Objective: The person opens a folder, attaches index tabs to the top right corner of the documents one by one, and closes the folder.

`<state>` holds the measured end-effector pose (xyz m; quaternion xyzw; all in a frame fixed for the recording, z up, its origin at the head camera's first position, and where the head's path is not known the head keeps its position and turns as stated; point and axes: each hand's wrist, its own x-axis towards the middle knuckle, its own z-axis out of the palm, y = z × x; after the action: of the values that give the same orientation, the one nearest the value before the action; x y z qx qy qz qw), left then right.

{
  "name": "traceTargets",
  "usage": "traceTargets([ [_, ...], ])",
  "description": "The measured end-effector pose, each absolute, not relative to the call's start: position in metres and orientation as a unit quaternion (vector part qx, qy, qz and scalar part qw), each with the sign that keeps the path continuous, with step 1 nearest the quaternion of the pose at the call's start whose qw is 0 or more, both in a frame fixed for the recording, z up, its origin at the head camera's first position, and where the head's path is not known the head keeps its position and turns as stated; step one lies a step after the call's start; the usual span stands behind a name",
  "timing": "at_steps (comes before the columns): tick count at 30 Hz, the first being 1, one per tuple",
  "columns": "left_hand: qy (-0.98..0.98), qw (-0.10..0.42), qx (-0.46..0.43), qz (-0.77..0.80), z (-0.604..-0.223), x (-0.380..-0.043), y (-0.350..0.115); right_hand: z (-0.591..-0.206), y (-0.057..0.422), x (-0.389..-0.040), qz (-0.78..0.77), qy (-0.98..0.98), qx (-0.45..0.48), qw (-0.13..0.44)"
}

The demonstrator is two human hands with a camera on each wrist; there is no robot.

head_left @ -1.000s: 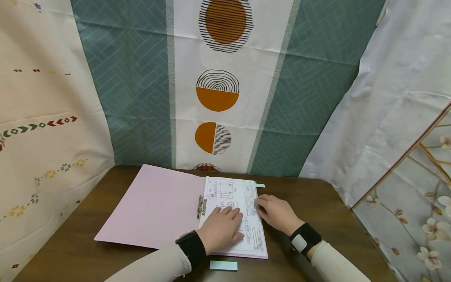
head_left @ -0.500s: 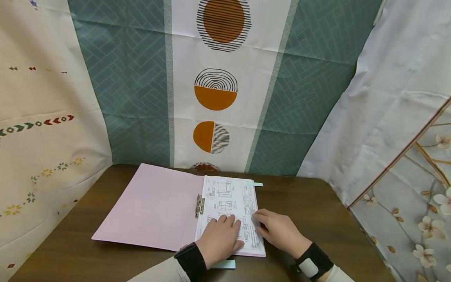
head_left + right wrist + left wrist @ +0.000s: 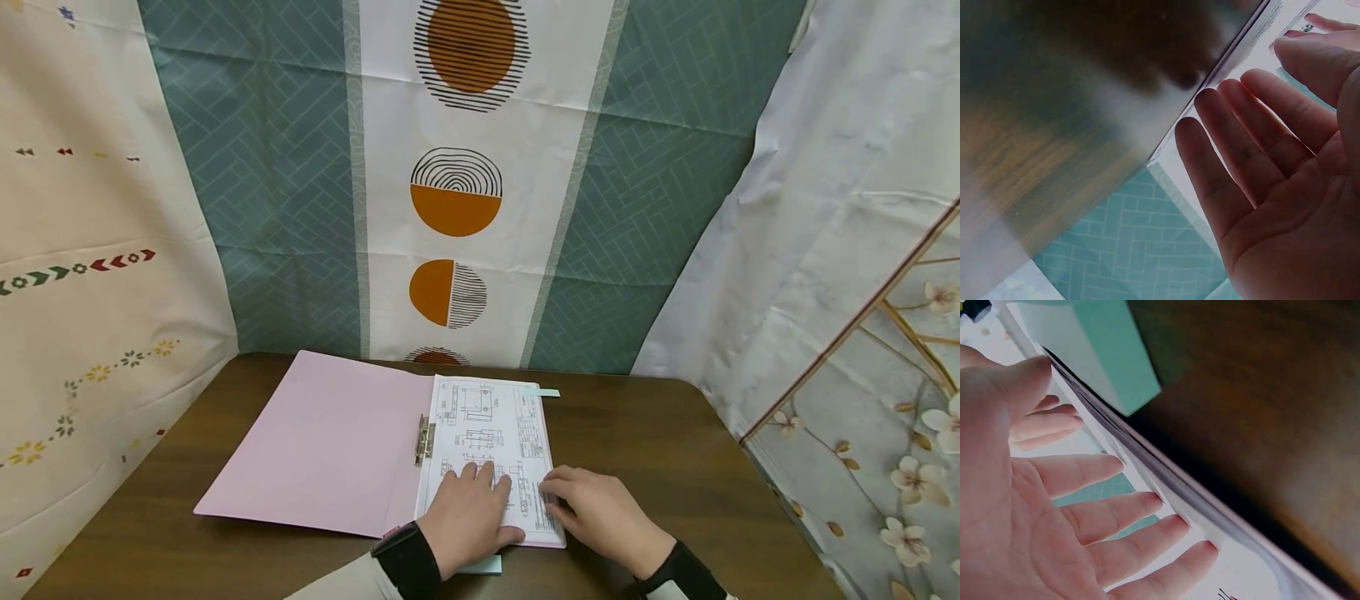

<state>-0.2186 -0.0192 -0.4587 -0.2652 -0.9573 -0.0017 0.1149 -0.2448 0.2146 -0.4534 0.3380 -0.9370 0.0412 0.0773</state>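
A pink folder [image 3: 330, 450] lies spread on the table, with a stack of printed technical drawings [image 3: 457, 417] on its right side. My left hand [image 3: 468, 512] rests on the lower part of the top sheet, fingers extended and spread. At the right edge of the stack is my right hand [image 3: 600, 512], its fingertips and thumb right at the paper's edge near the lower corner. The right wrist view shows these fingers [image 3: 1222, 144] nearly straight along that edge. A mint-green sticky note pad [image 3: 483, 567] lies below the folder, partly hidden by my left hand.
A metal clip [image 3: 424, 440] sits along the folder's spine. One mint-green tab [image 3: 546, 392] sticks out past the sheets' upper right corner. The brown wooden table [image 3: 645, 433] ends at a patterned cloth [image 3: 457, 208] behind it.
My right hand has moved down the sheets' right edge toward the near corner. The left hand has shifted slightly nearer and now covers part of the sticky note pad.
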Motion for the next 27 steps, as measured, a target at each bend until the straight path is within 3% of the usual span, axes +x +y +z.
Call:
traceTargets([
  [27, -0.956, 0.099, -0.276, -0.009, -0.458, -0.225, -0.026, -0.462, 0.22, -0.233, 0.09, -0.928, 0.337, 0.133],
])
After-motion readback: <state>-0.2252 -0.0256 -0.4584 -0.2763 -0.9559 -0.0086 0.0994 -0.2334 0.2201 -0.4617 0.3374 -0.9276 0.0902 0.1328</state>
